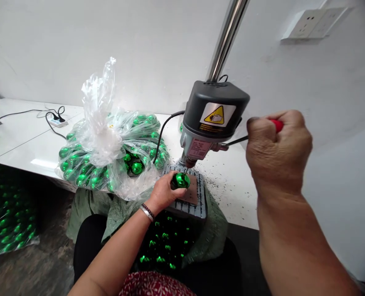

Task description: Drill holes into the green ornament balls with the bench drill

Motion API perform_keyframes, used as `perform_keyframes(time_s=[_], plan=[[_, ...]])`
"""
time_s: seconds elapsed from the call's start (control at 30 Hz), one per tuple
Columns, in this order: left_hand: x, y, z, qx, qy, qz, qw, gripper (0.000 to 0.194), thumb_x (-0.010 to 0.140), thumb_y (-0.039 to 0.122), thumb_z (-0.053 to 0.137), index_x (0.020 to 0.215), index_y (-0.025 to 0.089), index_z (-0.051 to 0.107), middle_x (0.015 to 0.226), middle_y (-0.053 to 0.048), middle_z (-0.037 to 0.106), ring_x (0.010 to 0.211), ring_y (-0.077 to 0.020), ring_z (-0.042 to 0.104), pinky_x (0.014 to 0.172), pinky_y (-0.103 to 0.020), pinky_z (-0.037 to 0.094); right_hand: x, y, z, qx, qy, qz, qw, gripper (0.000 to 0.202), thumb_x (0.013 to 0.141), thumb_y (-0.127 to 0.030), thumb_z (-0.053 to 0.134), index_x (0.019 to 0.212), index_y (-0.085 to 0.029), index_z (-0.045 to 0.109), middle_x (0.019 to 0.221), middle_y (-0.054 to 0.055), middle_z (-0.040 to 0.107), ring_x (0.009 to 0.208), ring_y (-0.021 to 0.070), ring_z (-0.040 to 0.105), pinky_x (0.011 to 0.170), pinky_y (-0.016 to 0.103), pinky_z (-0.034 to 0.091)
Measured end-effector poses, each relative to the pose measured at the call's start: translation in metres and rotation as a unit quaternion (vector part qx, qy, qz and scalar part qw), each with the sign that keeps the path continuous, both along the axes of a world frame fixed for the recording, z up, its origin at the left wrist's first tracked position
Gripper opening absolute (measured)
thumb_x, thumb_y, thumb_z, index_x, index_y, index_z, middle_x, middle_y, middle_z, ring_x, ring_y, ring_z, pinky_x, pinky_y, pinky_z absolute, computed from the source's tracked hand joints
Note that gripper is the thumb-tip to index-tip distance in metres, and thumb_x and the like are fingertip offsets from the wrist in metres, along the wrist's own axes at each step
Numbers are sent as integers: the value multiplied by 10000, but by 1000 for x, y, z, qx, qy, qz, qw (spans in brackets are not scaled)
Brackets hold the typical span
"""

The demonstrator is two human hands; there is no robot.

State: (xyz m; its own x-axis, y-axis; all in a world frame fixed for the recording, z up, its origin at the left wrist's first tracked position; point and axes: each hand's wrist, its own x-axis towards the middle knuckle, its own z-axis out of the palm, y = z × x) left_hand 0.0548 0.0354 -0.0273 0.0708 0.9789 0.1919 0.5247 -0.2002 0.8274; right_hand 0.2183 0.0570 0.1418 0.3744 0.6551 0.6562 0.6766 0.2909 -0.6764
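My left hand [165, 191] grips a shiny green ball [181, 180] on a small brown board [192, 195], over the slotted grey base [201, 205] of a bench drill press [216, 111]. The thin drill bit [186, 169] points down at the top of the ball; whether it touches or enters the ball I cannot tell. My right hand [279, 152] is wrapped round the red-ended feed lever [239, 140] at the drill's right side.
A tied clear plastic bag [104, 139] full of green balls lies left of the drill. Below, a green sack [213, 234] holds more balls. Another bag [8, 209] stands on the floor at left. Dark shavings litter the white table [231, 189]. A power strip [58, 122] lies farther back.
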Motion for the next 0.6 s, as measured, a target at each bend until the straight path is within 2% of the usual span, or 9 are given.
perform_keyframes(time_s=[0.1, 0.23, 0.37, 0.5, 0.6], plan=[[-7, -4, 1, -13, 22, 6, 1000, 412, 737, 215, 654, 1147, 187, 618, 996, -42, 694, 878, -181, 623, 833, -312, 492, -1, 3, 2, 14, 27, -3, 1000, 150, 721, -378, 491, 682, -250, 424, 753, 50, 581, 684, 157, 498, 667, 324, 395], [-9, -8, -6, -23, 61, 48, 997, 571, 677, 231, 728, 1218, 156, 565, 1234, -131, 616, 1156, -262, 555, 1016, -395, 429, -2, 2, -4, 32, 18, -9, 999, 124, 721, -332, 486, 675, -240, 418, 667, 30, 534, 613, 136, 452, 633, 312, 376], [-10, -20, -10, -23, 82, 105, 991, 567, 685, 256, 729, 1211, 158, 541, 1239, -144, 598, 1198, -284, 529, 1037, -425, 412, 0, -8, -18, 70, -30, -9, 997, 131, 738, -336, 475, 703, -215, 437, 603, -1, 468, 541, 95, 394, 576, 271, 354], [-15, -36, -3, -16, 109, 129, 986, 614, 657, 304, 765, 1196, 127, 530, 1206, -159, 590, 1189, -310, 523, 1023, -467, 424, 2, -22, -37, 74, -44, -5, 996, 177, 787, -367, 449, 746, -196, 470, 633, -6, 497, 556, 79, 421, 571, 236, 357], [-21, -47, 7, 4, 121, 129, 984, 625, 668, 340, 752, 1213, 134, 525, 1221, -146, 584, 1211, -317, 511, 1035, -481, 424, 4, -26, -40, 62, -54, 6, 997, 227, 801, -404, 459, 744, -186, 490, 626, -2, 504, 562, 78, 423, 575, 230, 348]])
